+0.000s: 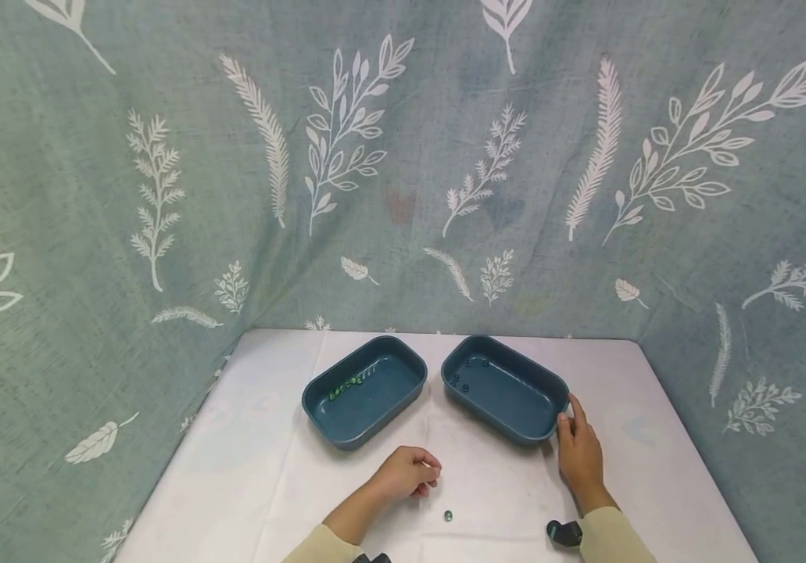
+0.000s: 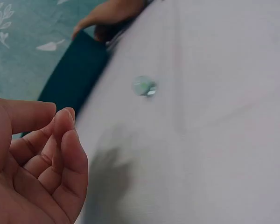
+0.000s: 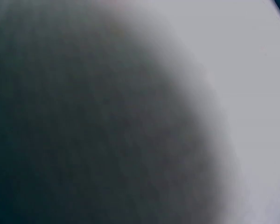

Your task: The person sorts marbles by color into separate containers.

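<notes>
My left hand (image 1: 410, 471) hovers over the white cloth with relaxed, bent fingers, thumb tip close to the index tip. Nothing shows between those fingertips (image 2: 67, 122) in the left wrist view. A clear glass marble with a green tint (image 1: 448, 516) lies on the cloth, just nearer the front than this hand; the marble (image 2: 143, 86) stands apart from the fingers. At the right end of the right blue tray (image 1: 508, 428), my right hand (image 1: 581, 453) holds the rim with thumb and fingers. Several small dark marbles (image 1: 465, 388) sit at that tray's left end.
Angled on the left is a second blue tray (image 1: 374, 428), with several green marbles (image 1: 342, 389) in a row along its left side. Leaf-patterned green cloth (image 1: 403, 274) hangs around the table (image 1: 248, 469). Dark blur fills most of the right wrist view.
</notes>
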`<state>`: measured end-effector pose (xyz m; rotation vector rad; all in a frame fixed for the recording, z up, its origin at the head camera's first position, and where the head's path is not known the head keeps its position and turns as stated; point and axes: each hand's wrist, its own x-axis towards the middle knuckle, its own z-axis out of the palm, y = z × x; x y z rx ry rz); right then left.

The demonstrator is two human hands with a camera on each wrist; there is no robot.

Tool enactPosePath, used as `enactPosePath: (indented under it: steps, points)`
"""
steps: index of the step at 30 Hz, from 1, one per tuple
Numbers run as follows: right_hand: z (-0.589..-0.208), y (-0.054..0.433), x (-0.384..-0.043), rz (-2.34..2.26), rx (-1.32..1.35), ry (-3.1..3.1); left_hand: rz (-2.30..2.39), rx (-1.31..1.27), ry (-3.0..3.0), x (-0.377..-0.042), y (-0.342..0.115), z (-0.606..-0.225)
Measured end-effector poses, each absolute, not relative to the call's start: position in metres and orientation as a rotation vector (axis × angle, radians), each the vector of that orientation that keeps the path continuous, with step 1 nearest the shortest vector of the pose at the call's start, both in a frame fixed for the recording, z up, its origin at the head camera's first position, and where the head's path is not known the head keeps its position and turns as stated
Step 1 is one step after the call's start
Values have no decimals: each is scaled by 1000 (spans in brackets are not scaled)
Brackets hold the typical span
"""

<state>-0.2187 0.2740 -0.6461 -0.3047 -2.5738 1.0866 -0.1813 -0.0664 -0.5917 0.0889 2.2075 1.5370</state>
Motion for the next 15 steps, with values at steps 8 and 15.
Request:
enactPosePath:
  steps: [8,15]
  points:
    - [-646,274,-219,1090,-316,-2589,1546,83,2143,-164,-64,-606]
    - [-647,274,-219,1091,-321,-2597,1532,122,2142,-155,-61,-609]
